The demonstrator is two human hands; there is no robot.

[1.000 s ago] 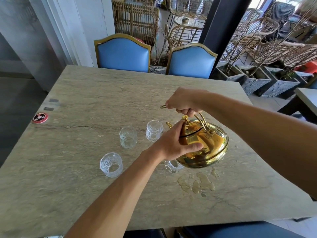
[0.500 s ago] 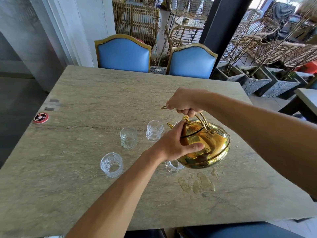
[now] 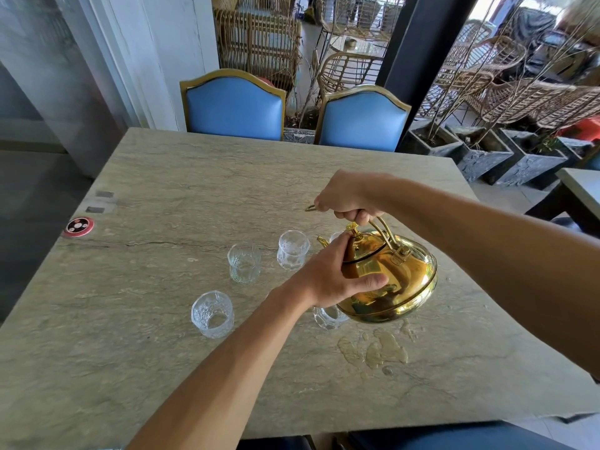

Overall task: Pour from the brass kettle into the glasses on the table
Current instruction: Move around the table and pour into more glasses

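Observation:
The brass kettle [image 3: 393,280] hangs tilted to the left above the stone table [image 3: 162,336]. My right hand [image 3: 345,199] grips its wire handle from above. My left hand [image 3: 334,277] presses on the lid, fingers by the lid's knob and thumb on the kettle's side. Several clear glasses stand upright: one at the front left [image 3: 212,315], one in the middle [image 3: 244,267], one behind it [image 3: 292,254]. Another glass [image 3: 328,318] sits mostly hidden under the kettle, and a further one peeks out by the spout [image 3: 334,237].
A puddle of spilled liquid [image 3: 383,350] lies on the table right of the near glass. A round red call button [image 3: 79,226] sits near the left edge. Two blue chairs [image 3: 233,107] stand at the far side; stone planters [image 3: 480,160] stand beyond the right corner.
The kettle has shifted slightly to the right and tilted a little more; both hands keep their hold. The glasses have not moved.

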